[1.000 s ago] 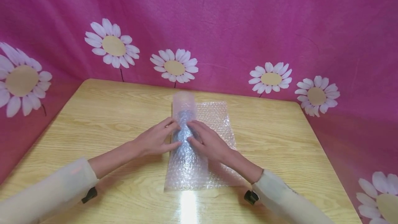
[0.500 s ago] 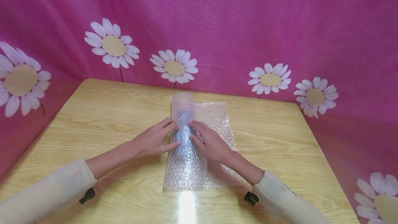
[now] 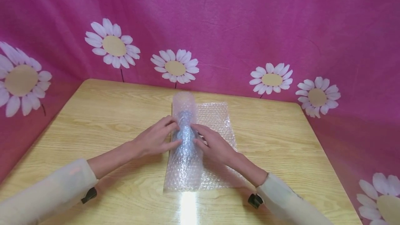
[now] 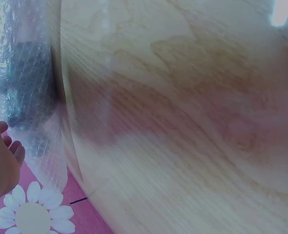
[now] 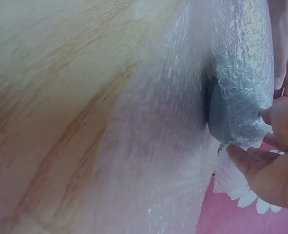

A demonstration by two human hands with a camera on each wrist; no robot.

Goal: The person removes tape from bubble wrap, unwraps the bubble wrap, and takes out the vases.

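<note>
A sheet of bubble wrap lies on the table, its left part folded over a dark, rounded object. The object's kind is hidden, but its smooth dark side shows at the open edge in the right wrist view. My left hand holds the left side of the wrapped bundle, thumb and fingers bent against it. From the right, my right hand holds the wrap's folded layer against the object, its thumb near the loose edge. Fingertips of both hands are partly hidden by the wrap.
The light wooden table stretches out on both sides of the wrap. A pink cloth with printed daisies hangs behind the table and along its sides. Glare lies near the front.
My right hand has shifted slightly right and toward me. The folded layer's right edge has drawn in a little to the left. My left hand stays almost in place.
</note>
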